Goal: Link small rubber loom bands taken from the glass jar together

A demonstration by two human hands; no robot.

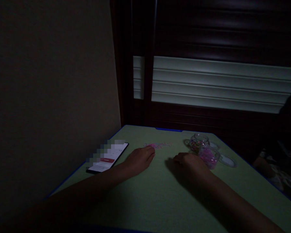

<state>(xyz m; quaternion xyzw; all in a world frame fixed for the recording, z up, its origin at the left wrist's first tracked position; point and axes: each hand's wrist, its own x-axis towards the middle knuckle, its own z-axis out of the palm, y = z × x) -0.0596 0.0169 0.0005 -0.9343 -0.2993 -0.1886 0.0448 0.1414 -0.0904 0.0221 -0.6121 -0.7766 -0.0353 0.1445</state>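
Note:
My left hand [140, 158] rests palm down on the table with its fingers stretched out. Its fingertips touch the near edge of a loose pile of thin pink and pale pieces [161, 145], too small and dim to name surely. To the right, my right hand [190, 162] is closed, its fingers curled in just above the tabletop. Whatever it may hold is hidden. Right beside it stands a clear jar of pink pieces [209, 157], partly covered by the hand. Behind that is another clear jar with multicoloured pieces [198, 142].
Two clear round lids, one [228, 160] right of the jars and another [214, 146] behind them, lie on the green table [145, 200] with blue edging. A phone [109, 158] lies left. A wall borders the left side; a dark slatted panel [208, 82] stands behind.

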